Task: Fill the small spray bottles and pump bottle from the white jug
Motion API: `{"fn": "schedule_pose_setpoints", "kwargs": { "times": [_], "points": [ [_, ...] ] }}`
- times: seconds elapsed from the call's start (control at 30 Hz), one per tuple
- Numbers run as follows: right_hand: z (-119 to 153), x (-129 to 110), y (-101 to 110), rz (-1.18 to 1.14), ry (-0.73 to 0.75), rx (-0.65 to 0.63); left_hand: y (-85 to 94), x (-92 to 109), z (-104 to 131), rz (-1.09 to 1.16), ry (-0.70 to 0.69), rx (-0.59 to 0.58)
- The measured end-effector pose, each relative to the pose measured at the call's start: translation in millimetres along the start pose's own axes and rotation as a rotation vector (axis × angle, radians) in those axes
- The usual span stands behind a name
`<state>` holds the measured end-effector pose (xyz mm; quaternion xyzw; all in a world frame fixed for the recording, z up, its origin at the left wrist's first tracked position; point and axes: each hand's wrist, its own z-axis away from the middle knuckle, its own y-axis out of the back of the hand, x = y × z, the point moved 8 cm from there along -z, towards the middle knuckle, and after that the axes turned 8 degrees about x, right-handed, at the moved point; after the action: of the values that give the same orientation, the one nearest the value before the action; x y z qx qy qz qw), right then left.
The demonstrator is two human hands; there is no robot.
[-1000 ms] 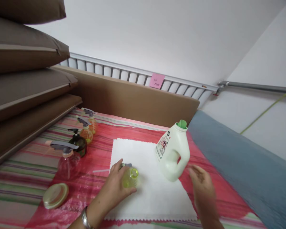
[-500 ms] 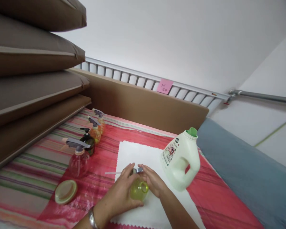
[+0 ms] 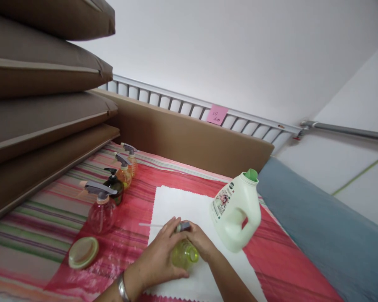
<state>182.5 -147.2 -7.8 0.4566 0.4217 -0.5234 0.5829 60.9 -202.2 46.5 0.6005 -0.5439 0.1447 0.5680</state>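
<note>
My left hand (image 3: pixel 160 253), with a silver bangle at the wrist, is wrapped round a yellow-green bottle (image 3: pixel 185 255) over the white sheet (image 3: pixel 171 201). The bottle is tilted, its uncapped mouth towards me. My right hand (image 3: pixel 200 241) is closed on a grey spray head (image 3: pixel 183 227) just above the bottle. From the head a thin pale tube (image 3: pixel 149 225) sticks out to the left, partly behind my left fingers. Close by on the right stands a large pale green jug (image 3: pixel 236 212) with a handle and a green spout.
On the left stand a pink spray bottle (image 3: pixel 102 214), a dark pump bottle (image 3: pixel 115 188) and two orange spray bottles (image 3: pixel 124 174). A round lid (image 3: pixel 83 252) lies in front of them. Stacked brown cushions (image 3: pixel 50 113) rise at far left; a brown board (image 3: pixel 189 136) closes the back.
The bottle has tipped further, its mouth turning down and right. My right hand has shifted slightly, its fingers more curled round the spray head. The view has moved a little.
</note>
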Motion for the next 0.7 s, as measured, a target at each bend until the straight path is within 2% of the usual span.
{"fn": "schedule_pose_setpoints", "kwargs": {
  "times": [0.07, 0.17, 0.27, 0.37, 0.5, 0.6, 0.67, 0.7],
  "points": [
    [-2.3, -5.5, 16.0, 0.089, 0.028, 0.101, 0.1, -2.5, 0.2, -0.04, -0.006, 0.025],
    [7.7, -26.5, 56.8, 0.218, 0.071, 0.288, 2.0, -7.0, -0.2, -0.061, -0.007, 0.085],
    [39.1, -64.2, 99.7, 0.321, 0.116, 0.426, 5.5, -12.3, -1.2, -0.026, 0.028, 0.153],
    [82.5, -109.8, 126.9, 0.405, 0.15, 0.49, 6.3, -16.1, -2.9, -0.003, 0.079, 0.184],
    [132.8, -162.4, 137.2, 0.595, 0.206, 0.538, 1.7, -15.8, -5.7, 0.005, 0.122, 0.156],
    [151.3, -177.7, 133.5, 0.661, 0.183, 0.517, 0.2, -13.5, -7.4, -0.005, 0.126, 0.146],
    [155.2, -180.9, 126.4, 0.682, 0.173, 0.486, 0.3, -12.5, -7.6, -0.009, 0.122, 0.143],
    [156.7, -184.7, 124.1, 0.645, 0.204, 0.513, 0.5, -12.4, -7.4, -0.011, 0.12, 0.144]
  ]
}}
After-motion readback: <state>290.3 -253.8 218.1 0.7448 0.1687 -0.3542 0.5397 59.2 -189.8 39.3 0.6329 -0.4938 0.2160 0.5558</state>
